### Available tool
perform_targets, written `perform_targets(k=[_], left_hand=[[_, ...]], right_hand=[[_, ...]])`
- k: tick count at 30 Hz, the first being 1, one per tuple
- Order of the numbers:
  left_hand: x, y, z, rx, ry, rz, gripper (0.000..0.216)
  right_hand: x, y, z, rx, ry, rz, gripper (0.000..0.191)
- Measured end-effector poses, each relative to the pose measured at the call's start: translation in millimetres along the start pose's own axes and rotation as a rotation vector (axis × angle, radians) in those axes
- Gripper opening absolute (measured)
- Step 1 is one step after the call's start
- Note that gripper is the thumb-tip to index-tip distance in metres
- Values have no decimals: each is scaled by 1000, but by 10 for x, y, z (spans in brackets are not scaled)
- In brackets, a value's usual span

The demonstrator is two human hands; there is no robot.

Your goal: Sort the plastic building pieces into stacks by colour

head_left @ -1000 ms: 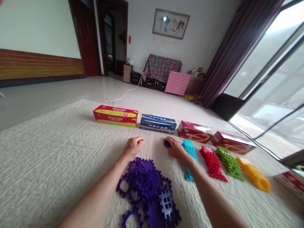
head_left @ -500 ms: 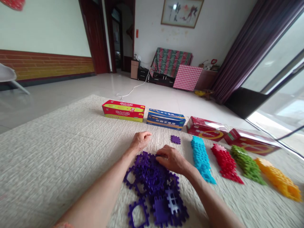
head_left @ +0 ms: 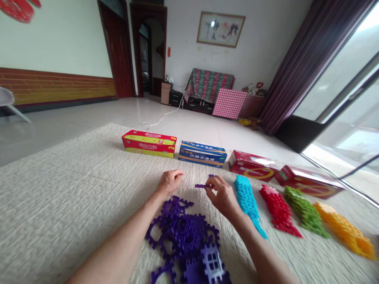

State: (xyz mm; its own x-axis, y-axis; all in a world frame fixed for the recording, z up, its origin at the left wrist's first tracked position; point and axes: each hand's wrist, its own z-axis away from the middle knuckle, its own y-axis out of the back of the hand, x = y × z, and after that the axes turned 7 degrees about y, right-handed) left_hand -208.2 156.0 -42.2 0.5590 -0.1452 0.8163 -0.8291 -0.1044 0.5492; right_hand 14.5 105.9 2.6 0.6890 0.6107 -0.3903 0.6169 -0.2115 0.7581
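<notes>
My right hand (head_left: 222,197) pinches a flat purple tile (head_left: 201,185) and holds it a little above the beige rug (head_left: 59,197). A second purple tile (head_left: 211,176) lies on the rug just beyond the fingers, mostly hidden. My left hand (head_left: 169,182) rests on the rug with its fingers curled, nothing visible in it. A heap of purple tiles (head_left: 185,236) lies between my forearms. To the right run rows of cyan tiles (head_left: 246,197), red tiles (head_left: 278,209), green tiles (head_left: 304,211) and orange tiles (head_left: 345,230).
Along the rug's far edge stand a red-and-yellow box (head_left: 149,144), a blue box (head_left: 202,154) and two red boxes (head_left: 251,165) (head_left: 309,181). A white cable (head_left: 161,116) crosses the tiled floor. A covered cabinet (head_left: 209,88) and a checked board (head_left: 229,103) stand at the far wall; curtains and a window are at the right.
My right hand left one purple tile on the rug by the cyan row, drew back to the heap, and has now lifted another purple tile forward. The left hand stayed put.
</notes>
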Motion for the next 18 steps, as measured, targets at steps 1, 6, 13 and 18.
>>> perform_targets(k=[1, 6, 13, 18], left_hand=[[0, 0, -1, 1, 0, 0, 28], [10, 4, 1, 4, 3, -5, 28], [34, 13, 10, 4, 3, -13, 28], [29, 12, 11, 8, -11, -20, 28]], right_hand=[[10, 10, 8, -76, 20, 29, 10], [-16, 137, 44, -389, 52, -11, 36], [-107, 91, 75, -402, 90, 24, 39], [67, 117, -12, -293, 72, 72, 36]])
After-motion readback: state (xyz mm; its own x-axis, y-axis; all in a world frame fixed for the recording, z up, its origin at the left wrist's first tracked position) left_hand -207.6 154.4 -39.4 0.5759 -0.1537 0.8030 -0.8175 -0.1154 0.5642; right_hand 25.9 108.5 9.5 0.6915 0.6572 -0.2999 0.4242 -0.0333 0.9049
